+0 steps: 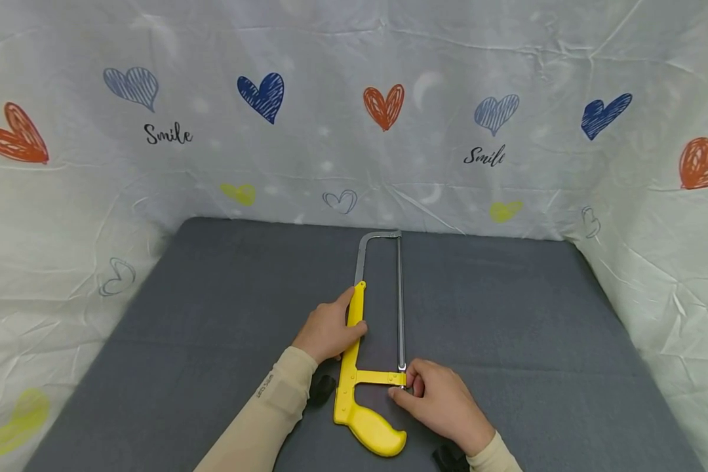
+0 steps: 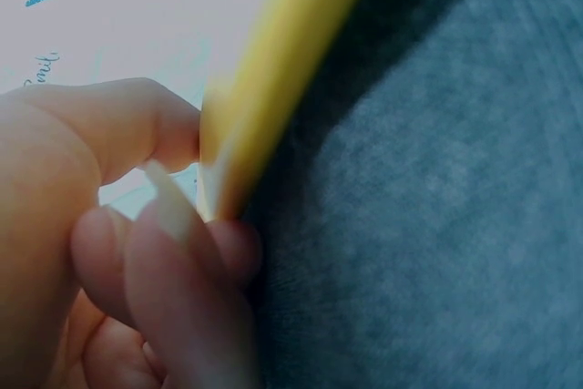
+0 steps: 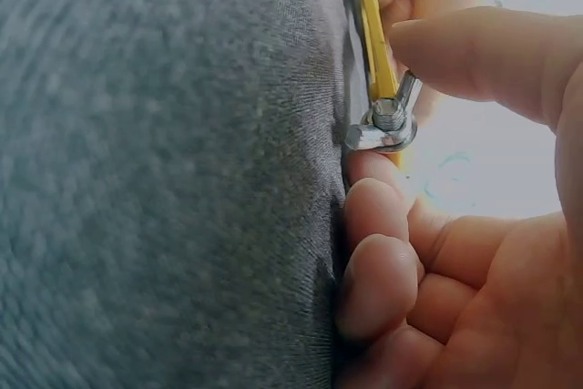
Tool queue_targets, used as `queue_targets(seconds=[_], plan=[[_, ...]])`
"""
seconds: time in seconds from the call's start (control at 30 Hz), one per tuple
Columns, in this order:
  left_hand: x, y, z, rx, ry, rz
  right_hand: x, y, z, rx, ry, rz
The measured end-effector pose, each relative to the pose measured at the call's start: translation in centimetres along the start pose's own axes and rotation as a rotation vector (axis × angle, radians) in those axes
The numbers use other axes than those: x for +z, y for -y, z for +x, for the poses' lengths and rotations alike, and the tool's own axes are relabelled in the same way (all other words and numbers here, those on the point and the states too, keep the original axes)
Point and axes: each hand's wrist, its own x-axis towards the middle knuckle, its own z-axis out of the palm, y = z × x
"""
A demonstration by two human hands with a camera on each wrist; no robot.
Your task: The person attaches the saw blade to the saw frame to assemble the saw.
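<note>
A hacksaw with a yellow frame (image 1: 347, 377) lies on the grey table, its steel bow (image 1: 361, 255) pointing away from me and its handle (image 1: 377, 432) towards me. Along the right side runs the silver blade bar (image 1: 400, 308). My left hand (image 1: 326, 331) grips the yellow frame midway, thumb across the top and fingers at its outer side. At the end of the yellow crosspiece (image 1: 380, 377), my right hand (image 1: 442, 403) has thumb and forefinger around a metal wing nut (image 3: 383, 129). In the right wrist view the thumb presses one wing; the other fingers curl below.
Grey cloth covers the table (image 1: 242, 282). A white curtain (image 1: 330, 157) printed with hearts and "Smile" hangs behind it and along both sides. Dark wrist mounts (image 1: 322, 391) sit under both forearms.
</note>
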Motion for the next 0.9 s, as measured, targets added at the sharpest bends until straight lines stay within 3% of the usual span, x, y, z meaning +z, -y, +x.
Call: queue_targets(seconds=[0.57,0.9], plan=[[-0.12,-0.05,0.05,-0.001,-0.003,0.002,0.1,-0.17,0.16,-0.013,-0.02,-0.025],[-0.05,-0.19,0.02,-0.001,-0.002,0.002,-0.08,-0.17,0.12,0.03,-0.006,0.043]])
